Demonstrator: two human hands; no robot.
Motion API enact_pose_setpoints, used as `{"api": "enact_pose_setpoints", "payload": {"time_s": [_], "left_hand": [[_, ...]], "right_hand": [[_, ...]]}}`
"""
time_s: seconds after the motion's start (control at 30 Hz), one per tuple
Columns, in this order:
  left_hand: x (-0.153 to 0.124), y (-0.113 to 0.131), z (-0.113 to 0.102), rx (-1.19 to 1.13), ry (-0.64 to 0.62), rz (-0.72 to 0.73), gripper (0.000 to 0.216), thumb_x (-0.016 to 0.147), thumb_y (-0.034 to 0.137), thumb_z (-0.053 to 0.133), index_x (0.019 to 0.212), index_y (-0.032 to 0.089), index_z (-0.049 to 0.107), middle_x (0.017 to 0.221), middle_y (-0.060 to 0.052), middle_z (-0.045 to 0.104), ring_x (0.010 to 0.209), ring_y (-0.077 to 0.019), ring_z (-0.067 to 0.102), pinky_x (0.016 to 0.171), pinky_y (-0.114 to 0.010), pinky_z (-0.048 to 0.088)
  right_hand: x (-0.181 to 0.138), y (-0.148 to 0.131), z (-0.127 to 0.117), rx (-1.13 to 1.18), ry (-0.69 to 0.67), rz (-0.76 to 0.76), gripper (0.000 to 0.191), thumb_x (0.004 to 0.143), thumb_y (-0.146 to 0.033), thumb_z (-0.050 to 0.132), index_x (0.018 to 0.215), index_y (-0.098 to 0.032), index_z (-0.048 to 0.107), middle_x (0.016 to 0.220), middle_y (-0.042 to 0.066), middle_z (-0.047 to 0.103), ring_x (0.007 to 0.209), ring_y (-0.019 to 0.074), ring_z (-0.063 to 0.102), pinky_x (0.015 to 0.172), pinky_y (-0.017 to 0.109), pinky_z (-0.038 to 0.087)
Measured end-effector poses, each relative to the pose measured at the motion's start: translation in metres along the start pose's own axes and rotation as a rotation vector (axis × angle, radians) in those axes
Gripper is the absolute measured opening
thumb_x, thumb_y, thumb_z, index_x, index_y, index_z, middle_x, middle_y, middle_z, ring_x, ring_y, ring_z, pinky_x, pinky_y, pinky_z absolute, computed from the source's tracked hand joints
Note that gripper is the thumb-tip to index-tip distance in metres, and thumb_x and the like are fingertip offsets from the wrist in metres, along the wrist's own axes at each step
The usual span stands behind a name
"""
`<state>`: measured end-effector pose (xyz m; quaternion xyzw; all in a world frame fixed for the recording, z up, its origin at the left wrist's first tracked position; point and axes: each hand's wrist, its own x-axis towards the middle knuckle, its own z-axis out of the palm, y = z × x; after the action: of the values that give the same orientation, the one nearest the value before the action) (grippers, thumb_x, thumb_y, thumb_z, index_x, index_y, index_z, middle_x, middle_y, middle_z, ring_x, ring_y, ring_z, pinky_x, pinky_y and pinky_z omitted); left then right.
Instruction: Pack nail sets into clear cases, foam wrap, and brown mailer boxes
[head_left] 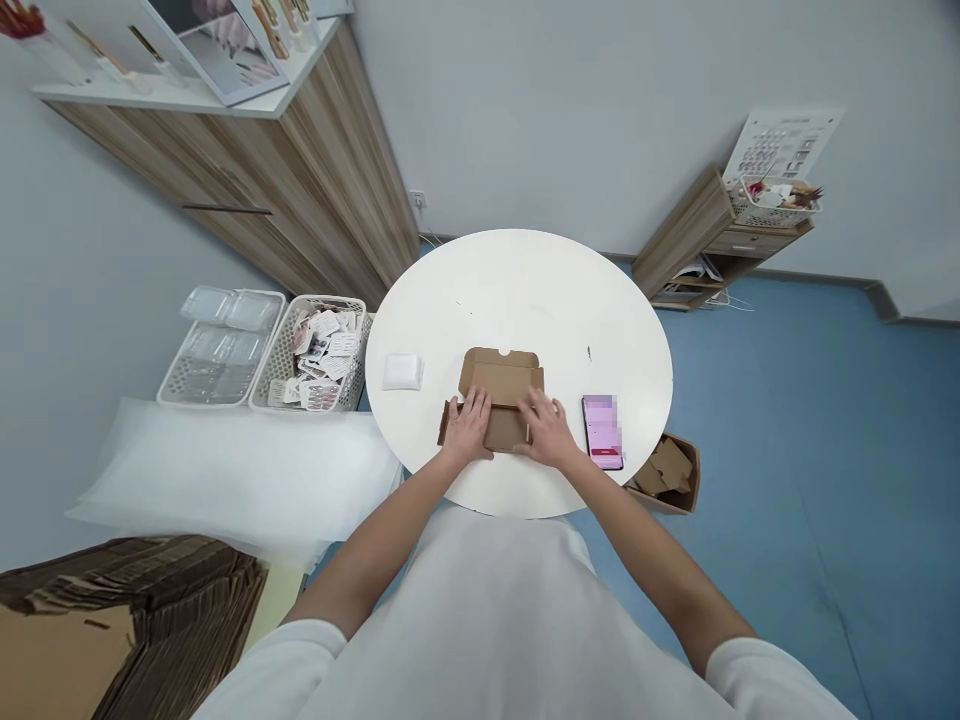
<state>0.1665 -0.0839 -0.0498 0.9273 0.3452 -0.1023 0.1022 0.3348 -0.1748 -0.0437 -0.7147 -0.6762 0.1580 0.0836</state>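
A small brown cardboard box (pixel 506 428) lies partly folded on the white table, its lid panel laid back away from me. My left hand (pixel 468 428) grips the left side of the box, the fingers over its edge and the thumb near the front wall. On the opposite side my right hand (pixel 547 430) holds the right wall, with its fingers bent round the edge. A flap sticks out to the left beyond my left hand. The palms hide parts of both side walls. Left of the box is a flat white packet (pixel 403 372); to the right lies a phone (pixel 602 432) with a lit screen.
The round white table (pixel 525 280) stands before me. Beside it on the left are white baskets of clear plastic cases (pixel 225 345) and printed cards (pixel 322 350), white sheeting (pixel 240 480) and stacked flat cardboard (pixel 180 620). A carton of cardboard pieces (pixel 667 470) sits on the floor, right.
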Motion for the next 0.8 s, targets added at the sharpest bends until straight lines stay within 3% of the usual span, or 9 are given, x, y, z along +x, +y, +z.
{"api": "enact_pose_setpoints", "payload": {"time_s": [0.07, 0.17, 0.27, 0.4, 0.5, 0.63, 0.8], "left_hand": [[-0.001, 0.002, 0.000, -0.001, 0.017, -0.001, 0.112, 0.046, 0.047, 0.072, 0.137, 0.012, 0.016, 0.144, -0.016, 0.014, 0.132, -0.0337, -0.008, 0.102, -0.055, -0.002], [-0.007, 0.004, -0.002, -0.011, 0.028, 0.003, 0.115, 0.044, 0.050, 0.072, 0.137, 0.012, 0.017, 0.144, -0.015, 0.014, 0.131, -0.0344, -0.009, 0.103, -0.054, -0.001], [-0.026, -0.004, 0.000, -0.045, 0.050, -0.084, 0.119, 0.044, 0.056, 0.070, 0.138, 0.013, 0.011, 0.145, -0.015, 0.006, 0.131, -0.0354, -0.010, 0.102, -0.054, 0.001], [-0.067, -0.029, 0.010, -0.120, 0.070, -0.356, 0.121, 0.048, 0.057, 0.067, 0.138, 0.013, 0.000, 0.144, -0.020, -0.001, 0.131, -0.0371, -0.005, 0.099, -0.055, 0.008], [-0.085, -0.048, 0.014, -0.126, 0.070, -0.337, 0.107, 0.055, 0.050, 0.065, 0.138, 0.017, 0.005, 0.145, -0.018, 0.003, 0.131, -0.0348, 0.004, 0.099, -0.051, 0.014], [-0.074, -0.057, 0.008, -0.095, 0.074, -0.254, 0.087, 0.062, 0.037, 0.061, 0.137, 0.024, 0.017, 0.145, -0.013, 0.007, 0.131, -0.0339, 0.009, 0.098, -0.047, 0.018], [-0.046, -0.053, 0.002, -0.045, 0.047, -0.261, 0.076, 0.064, 0.024, 0.056, 0.133, 0.021, 0.025, 0.144, -0.016, 0.013, 0.131, -0.0332, 0.011, 0.097, -0.050, 0.018]], "right_hand": [[-0.002, -0.009, 0.007, -0.039, -0.094, -0.087, 0.101, 0.054, -0.047, 0.070, 0.136, -0.020, 0.016, 0.144, 0.014, 0.015, 0.131, 0.0314, 0.010, 0.103, 0.048, 0.004], [-0.001, -0.017, 0.019, -0.096, -0.118, -0.059, 0.112, 0.049, -0.039, 0.074, 0.138, -0.017, 0.008, 0.143, 0.015, 0.016, 0.131, 0.0302, 0.011, 0.104, 0.049, 0.000], [0.002, -0.021, 0.027, -0.133, -0.102, -0.008, 0.111, 0.052, -0.032, 0.073, 0.138, -0.016, 0.005, 0.143, 0.015, 0.016, 0.131, 0.0291, 0.012, 0.104, 0.050, -0.001], [0.000, -0.023, 0.030, -0.160, -0.107, 0.001, 0.107, 0.055, -0.029, 0.071, 0.138, -0.017, 0.005, 0.144, 0.014, 0.015, 0.132, 0.0278, 0.011, 0.104, 0.050, 0.000], [-0.003, -0.022, 0.031, -0.182, -0.112, 0.003, 0.106, 0.057, -0.030, 0.069, 0.139, -0.017, 0.002, 0.144, 0.013, 0.013, 0.132, 0.0272, 0.008, 0.103, 0.051, 0.002], [-0.005, -0.023, 0.031, -0.220, -0.134, 0.014, 0.103, 0.060, -0.033, 0.066, 0.139, -0.017, 0.001, 0.145, 0.013, 0.011, 0.133, 0.0277, 0.004, 0.103, 0.052, 0.004], [-0.005, -0.026, 0.033, -0.245, -0.144, 0.028, 0.100, 0.062, -0.032, 0.065, 0.139, -0.018, 0.003, 0.145, 0.013, 0.011, 0.133, 0.0278, 0.003, 0.103, 0.051, 0.005]]}}
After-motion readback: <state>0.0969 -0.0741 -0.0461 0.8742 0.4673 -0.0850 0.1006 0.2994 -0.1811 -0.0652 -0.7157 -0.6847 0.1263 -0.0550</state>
